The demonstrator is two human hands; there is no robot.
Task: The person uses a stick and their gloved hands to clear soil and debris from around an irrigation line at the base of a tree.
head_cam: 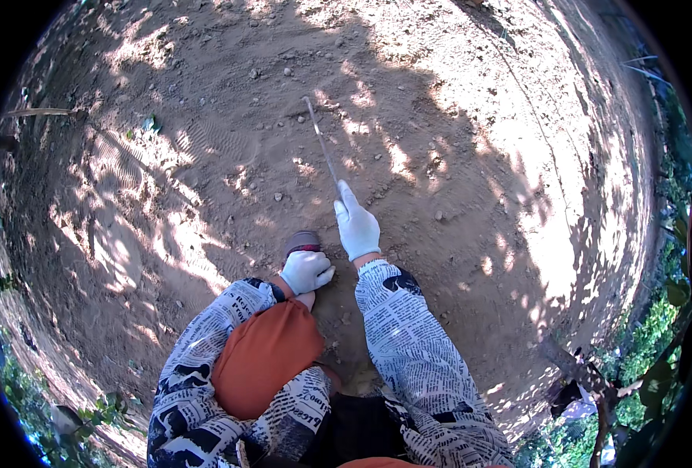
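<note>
In a white glove, my right hand (357, 227) is closed around the near end of a thin stick or rod (322, 143). The rod points away from me, its far tip at or just above the bare soil (264, 193). My left hand (306, 272), also gloved in white, rests low beside my bent leg in orange cloth (270, 358), just behind the toe of a dark shoe (302, 241). Its fingers are curled, and whether anything lies inside them is hidden. Both sleeves carry a black-and-white newspaper print.
Small clods and pebbles (287, 72) dot the ground. A green leaf (150, 123) and a dry stick (42, 112) lie at the left. A thick branch (574, 365) with leaves stands at the lower right, and green plants (103, 409) edge the lower left.
</note>
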